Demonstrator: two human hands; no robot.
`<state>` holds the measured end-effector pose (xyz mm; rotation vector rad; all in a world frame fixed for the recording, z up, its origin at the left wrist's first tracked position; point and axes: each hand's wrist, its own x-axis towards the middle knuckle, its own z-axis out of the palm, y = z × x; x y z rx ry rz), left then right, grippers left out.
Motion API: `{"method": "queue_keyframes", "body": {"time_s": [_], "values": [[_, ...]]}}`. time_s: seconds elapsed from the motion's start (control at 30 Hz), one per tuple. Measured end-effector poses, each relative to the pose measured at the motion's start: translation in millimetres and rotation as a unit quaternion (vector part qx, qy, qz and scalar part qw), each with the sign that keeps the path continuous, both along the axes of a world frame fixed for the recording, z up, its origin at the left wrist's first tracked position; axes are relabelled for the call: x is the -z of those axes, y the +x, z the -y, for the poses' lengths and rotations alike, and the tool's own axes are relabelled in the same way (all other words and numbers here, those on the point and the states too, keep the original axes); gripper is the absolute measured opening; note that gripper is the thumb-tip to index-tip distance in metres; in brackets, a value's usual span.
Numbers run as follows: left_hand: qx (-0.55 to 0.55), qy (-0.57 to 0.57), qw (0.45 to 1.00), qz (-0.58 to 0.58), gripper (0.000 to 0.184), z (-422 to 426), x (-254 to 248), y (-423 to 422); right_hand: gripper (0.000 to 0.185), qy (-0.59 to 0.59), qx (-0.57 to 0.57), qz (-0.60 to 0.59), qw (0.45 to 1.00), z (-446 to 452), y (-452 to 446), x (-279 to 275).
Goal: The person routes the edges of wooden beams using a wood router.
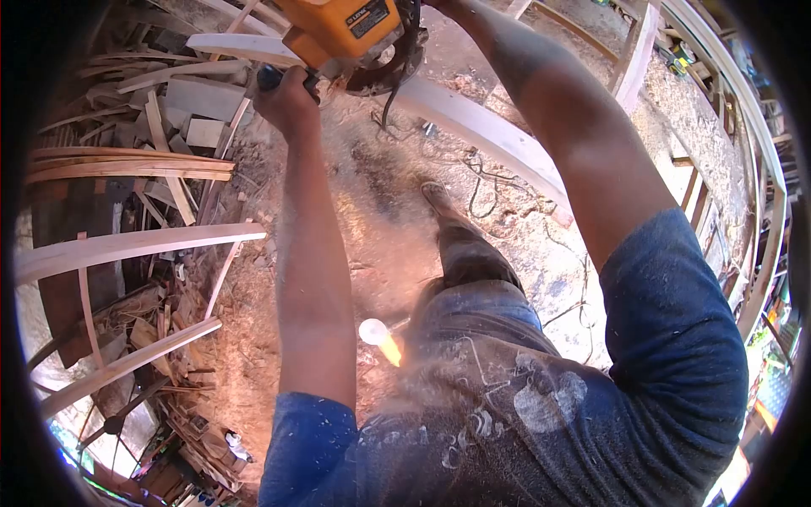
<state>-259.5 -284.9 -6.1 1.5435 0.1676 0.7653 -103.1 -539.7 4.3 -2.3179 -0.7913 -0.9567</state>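
Power tool (346, 25), orange, top of view, over pale timber (498, 139), contact unclear; L hand (290, 103) clenched round its blk handle (269, 78); R hand (434, 3) mostly cut off at top edge, can't tell grip.

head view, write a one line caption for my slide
Left hand on the black handle of an orange power tool, over a pale wooden beam.

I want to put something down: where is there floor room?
Clearest is the dusty floor between the left forearm and the leg, though haze blurs it. Right of that leg, looped cord intrudes. Picture left is crowded with planks and offcuts.
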Motion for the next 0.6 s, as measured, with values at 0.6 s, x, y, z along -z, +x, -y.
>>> {"method": "queue_keyframes", "body": {"time_s": [0.6], "values": [[0.011, -0.057, 0.998, 0.002, 0.010, 87, -11, -76, 0.024, 0.100, -0.012, -0.212, 0.972, 75, -82, -15]]}}
